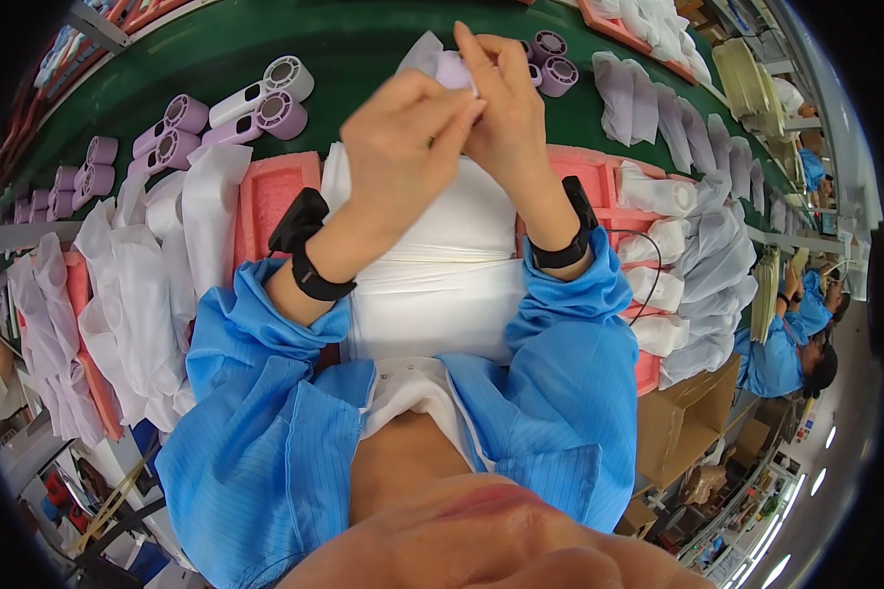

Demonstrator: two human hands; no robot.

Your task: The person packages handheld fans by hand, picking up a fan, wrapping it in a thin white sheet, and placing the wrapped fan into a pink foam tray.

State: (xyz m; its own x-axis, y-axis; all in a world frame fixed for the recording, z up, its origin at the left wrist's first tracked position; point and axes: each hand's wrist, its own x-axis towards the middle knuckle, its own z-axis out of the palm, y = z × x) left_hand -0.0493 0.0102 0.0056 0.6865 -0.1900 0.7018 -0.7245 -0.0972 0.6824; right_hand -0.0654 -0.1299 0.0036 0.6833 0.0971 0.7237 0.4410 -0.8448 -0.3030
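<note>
In front of me, at the far side of a white stack of thin sheets or bags [432, 309], both my hands meet over a pale lavender piece [453, 73]. A corner of a translucent bag [422, 55] stands up behind my left hand. My left hand [403, 147] is closed, its thumb and forefinger pinched near the right hand's fingers. My right hand [506, 108] has its forefinger raised and the other fingers bent. The hands hide most of the piece and bag, so what each grips is partly unclear.
Lavender and white devices with round slotted ends [281, 114] lie on the green work surface [363, 59]. Pink trays [270, 201] holding bagged pieces [702, 285] flank me. Bagged pieces [629, 98] line the back right. A cardboard box [688, 422] and a co-worker [791, 344] are to the right.
</note>
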